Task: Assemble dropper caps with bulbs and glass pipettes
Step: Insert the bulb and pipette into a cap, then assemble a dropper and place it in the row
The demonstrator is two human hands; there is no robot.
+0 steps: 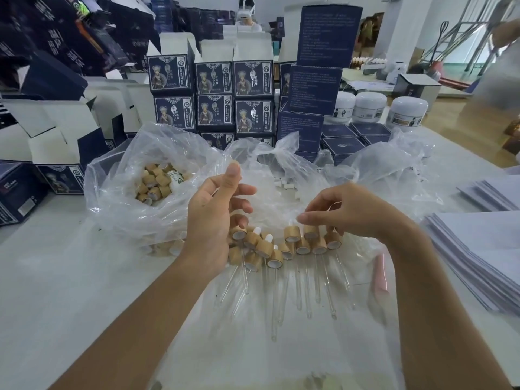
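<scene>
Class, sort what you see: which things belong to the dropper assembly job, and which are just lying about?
Belongs to the job:
assembled droppers
bag of bamboo caps
white bulbs
left hand
right hand

Lying about:
printed boxes
white jars
paper stacks

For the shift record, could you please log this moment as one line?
left hand: open above wooden caps | right hand: pinching, contents unclear | assembled droppers: row on plastic sheet

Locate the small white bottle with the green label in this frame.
In the head view the white bottle lies left of centre, inside the open plastic bag among loose wooden caps, beyond and to the left of the left hand.
</scene>
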